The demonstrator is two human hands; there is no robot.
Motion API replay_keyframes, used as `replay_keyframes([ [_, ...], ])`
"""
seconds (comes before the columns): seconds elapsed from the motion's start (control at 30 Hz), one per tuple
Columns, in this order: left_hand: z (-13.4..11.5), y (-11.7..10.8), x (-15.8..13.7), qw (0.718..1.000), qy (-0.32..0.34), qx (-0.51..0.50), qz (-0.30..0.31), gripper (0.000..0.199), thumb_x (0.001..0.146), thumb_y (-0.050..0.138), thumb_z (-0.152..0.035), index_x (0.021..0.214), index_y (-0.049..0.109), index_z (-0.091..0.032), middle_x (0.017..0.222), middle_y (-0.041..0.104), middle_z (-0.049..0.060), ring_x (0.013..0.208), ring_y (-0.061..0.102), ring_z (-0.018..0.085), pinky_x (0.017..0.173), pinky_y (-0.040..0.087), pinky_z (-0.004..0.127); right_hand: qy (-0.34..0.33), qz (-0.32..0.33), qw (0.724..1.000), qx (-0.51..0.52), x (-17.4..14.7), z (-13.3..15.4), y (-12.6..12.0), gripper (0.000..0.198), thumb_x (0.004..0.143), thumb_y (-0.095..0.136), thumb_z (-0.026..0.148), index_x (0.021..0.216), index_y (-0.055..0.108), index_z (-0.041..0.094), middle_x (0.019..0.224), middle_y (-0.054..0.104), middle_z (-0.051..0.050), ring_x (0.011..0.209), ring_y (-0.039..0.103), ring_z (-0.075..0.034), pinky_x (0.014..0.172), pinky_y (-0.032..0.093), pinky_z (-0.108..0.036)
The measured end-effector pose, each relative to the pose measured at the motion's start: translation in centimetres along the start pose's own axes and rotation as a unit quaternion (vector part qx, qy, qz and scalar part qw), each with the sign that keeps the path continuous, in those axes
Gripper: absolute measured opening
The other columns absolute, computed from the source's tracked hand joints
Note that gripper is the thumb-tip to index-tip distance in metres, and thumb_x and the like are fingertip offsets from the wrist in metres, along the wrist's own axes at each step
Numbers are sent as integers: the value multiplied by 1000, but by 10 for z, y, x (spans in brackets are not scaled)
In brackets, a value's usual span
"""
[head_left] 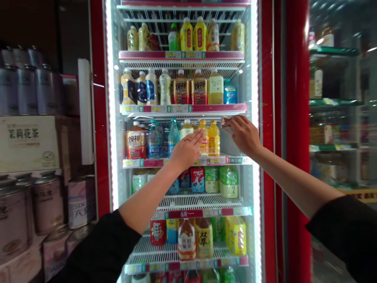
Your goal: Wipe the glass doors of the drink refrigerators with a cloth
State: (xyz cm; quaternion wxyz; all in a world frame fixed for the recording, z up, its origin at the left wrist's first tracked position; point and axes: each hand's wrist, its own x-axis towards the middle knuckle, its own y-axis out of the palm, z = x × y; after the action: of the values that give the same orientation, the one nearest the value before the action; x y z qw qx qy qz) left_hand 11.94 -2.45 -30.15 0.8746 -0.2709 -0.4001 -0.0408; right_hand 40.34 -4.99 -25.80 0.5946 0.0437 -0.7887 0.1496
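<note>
My left hand (pixel 188 148) is held flat with its fingers stretched out, a dark ring on one of them. It is in front of the third shelf's bottles and holds nothing; whether it touches the cooler's glass front I cannot tell. My right hand (pixel 246 133) pinches a crumpled, pale brownish cloth (pixel 226 122) near the right end of the same shelf. Just left of that cloth stands a yellow-orange drink bottle (pixel 214 138). A green-capped blue bottle (pixel 173 133) rises behind my left hand's wrist side.
The lit drinks cooler has a red frame (pixel 266 118) and several wire shelves (pixel 188 202) of bottles. A white vertical handle (pixel 85 112) is on the left. Tea tins (pixel 48 200) and a cream box (pixel 29 143) are stacked at far left. Another glass-fronted cabinet (pixel 335 102) stands right.
</note>
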Motion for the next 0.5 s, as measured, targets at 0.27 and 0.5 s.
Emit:
replay_keyframes([
  [0.27, 42, -6, -70, 997, -72, 21, -32, 70, 110, 38, -20, 179, 23, -15, 183, 34, 7, 171, 33, 21, 141, 33, 43, -45, 38, 995, 85, 12, 70, 23, 39, 104, 51, 12, 125, 78, 31, 138, 77, -5, 131, 66, -30, 112, 64, -51],
  [0.5, 63, 5, -80, 991, -101, 27, -80, 77, 112, 38, -20, 180, 2, -22, 184, 27, 6, 172, 29, 22, 141, 34, 47, 33, -44, 991, 119, -3, 46, 24, 56, 100, 53, 5, 141, 79, 33, 143, 80, -1, 140, 70, -30, 123, 60, -61],
])
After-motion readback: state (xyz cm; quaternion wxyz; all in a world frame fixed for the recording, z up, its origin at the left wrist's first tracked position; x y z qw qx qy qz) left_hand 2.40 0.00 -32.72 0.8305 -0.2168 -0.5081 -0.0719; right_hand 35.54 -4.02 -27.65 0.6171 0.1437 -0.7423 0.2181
